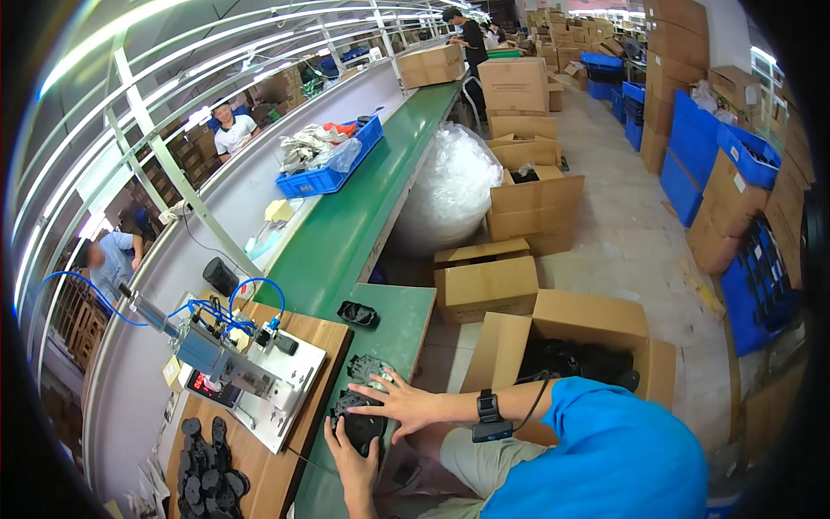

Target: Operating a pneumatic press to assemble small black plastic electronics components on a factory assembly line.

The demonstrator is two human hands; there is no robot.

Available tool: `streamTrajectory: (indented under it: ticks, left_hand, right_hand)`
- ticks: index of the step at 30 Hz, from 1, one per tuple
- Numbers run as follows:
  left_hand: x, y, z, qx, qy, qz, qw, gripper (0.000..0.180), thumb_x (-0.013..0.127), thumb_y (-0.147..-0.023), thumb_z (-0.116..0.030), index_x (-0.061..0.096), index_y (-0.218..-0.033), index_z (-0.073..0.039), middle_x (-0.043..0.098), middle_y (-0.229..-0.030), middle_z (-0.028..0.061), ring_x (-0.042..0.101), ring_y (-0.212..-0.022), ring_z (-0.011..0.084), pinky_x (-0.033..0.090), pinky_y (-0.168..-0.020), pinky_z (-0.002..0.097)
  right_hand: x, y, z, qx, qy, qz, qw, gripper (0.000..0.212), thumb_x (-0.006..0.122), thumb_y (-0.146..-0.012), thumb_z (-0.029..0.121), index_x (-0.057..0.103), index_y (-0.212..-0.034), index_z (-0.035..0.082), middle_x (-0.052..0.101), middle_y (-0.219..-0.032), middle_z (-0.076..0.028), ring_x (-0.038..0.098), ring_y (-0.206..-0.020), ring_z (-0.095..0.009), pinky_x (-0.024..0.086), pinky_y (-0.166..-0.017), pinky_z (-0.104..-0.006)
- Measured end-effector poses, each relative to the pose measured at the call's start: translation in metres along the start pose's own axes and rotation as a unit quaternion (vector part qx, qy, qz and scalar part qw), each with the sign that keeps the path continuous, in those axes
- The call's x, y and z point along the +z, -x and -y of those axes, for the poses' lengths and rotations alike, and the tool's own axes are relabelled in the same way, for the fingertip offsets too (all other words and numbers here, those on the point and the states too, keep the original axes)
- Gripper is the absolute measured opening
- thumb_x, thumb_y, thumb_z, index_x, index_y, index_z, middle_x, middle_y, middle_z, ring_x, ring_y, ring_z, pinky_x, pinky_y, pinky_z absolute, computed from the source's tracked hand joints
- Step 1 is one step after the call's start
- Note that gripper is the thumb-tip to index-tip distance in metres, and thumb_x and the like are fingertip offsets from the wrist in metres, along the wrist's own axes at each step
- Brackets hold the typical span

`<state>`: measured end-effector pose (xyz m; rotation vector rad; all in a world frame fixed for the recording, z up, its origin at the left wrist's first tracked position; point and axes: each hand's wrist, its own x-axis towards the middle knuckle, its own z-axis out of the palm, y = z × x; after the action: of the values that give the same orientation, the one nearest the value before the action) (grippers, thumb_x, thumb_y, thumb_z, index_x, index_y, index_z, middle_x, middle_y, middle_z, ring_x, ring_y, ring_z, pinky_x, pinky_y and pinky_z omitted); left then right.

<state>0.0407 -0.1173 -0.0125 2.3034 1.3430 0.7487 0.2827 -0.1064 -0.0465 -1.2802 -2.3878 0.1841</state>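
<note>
On the green bench top, my left hand has its thumb and fingers curled round the near side of a round black plastic part. Stretched over the same part from the right is my right hand, its fingers spread and touching the top of the black pieces. Just beyond the fingers lies a grey, partly see-through plastic part. Farther up the bench is another black part, apart from both hands. My right palm and fingers hide some of what lies beneath them.
Left of my hands, a bench press with blue hoses stands on a wooden board, beside a pile of black parts. A blue crate sits on the green conveyor. Open cartons stand right. Several people are farther off.
</note>
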Motion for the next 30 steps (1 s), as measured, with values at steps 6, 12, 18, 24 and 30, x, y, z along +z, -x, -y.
streamTrajectory:
  ticks: [6,12,18,24,30]
  left_hand:
    - [0.008,0.006,-0.009,0.009,-0.018,0.015,1.000,0.093,0.086,-0.083,-0.017,0.037,-0.159,0.003,0.021,-0.173,0.0317,0.029,-0.157,0.0526,0.036,-0.127,0.0547]
    - [0.003,0.015,0.003,0.024,-0.147,-0.021,0.989,0.102,0.090,-0.080,-0.032,0.037,-0.161,0.002,0.022,-0.172,0.0326,0.023,-0.159,0.0531,0.022,-0.131,0.0622]
    - [0.021,0.017,-0.004,0.021,-0.047,-0.025,0.998,0.082,0.077,-0.093,-0.018,0.038,-0.161,0.003,0.036,-0.165,0.0352,0.039,-0.150,0.0531,0.033,-0.126,0.0568]
    - [0.022,0.026,-0.008,-0.003,-0.078,-0.026,0.997,0.090,0.082,-0.088,-0.022,0.037,-0.164,-0.004,0.031,-0.171,0.0277,0.036,-0.155,0.0481,0.031,-0.126,0.0612]
    - [0.020,0.039,0.001,-0.001,-0.154,0.002,0.988,0.096,0.086,-0.086,-0.033,0.037,-0.165,-0.008,0.037,-0.169,0.0232,0.036,-0.157,0.0413,0.025,-0.128,0.0651]
  right_hand:
    - [-0.002,-0.003,0.008,0.002,0.025,0.019,1.000,0.122,0.096,-0.071,0.056,0.030,-0.172,0.038,0.014,-0.181,-0.018,0.023,-0.158,-0.059,0.020,-0.124,-0.0796]
    - [0.002,-0.001,0.012,0.009,0.050,0.005,0.999,0.109,0.088,-0.077,0.064,0.037,-0.169,0.037,0.035,-0.168,-0.022,0.039,-0.150,-0.054,0.026,-0.125,-0.0721]
    - [-0.016,-0.006,0.005,0.000,0.072,0.041,0.997,0.107,0.086,-0.076,0.068,0.036,-0.169,0.045,0.017,-0.180,-0.017,0.019,-0.161,-0.056,0.020,-0.120,-0.0852]
    - [0.004,0.005,-0.003,-0.073,0.085,-0.040,0.993,0.077,0.084,-0.085,0.040,0.056,-0.156,0.043,0.036,-0.172,-0.012,0.042,-0.149,-0.050,0.038,-0.119,-0.0662]
    - [0.003,0.011,-0.017,-0.120,0.082,-0.065,0.987,0.082,0.078,-0.082,0.012,0.058,-0.155,0.045,0.048,-0.163,-0.006,0.056,-0.133,-0.034,0.047,-0.108,-0.0525]
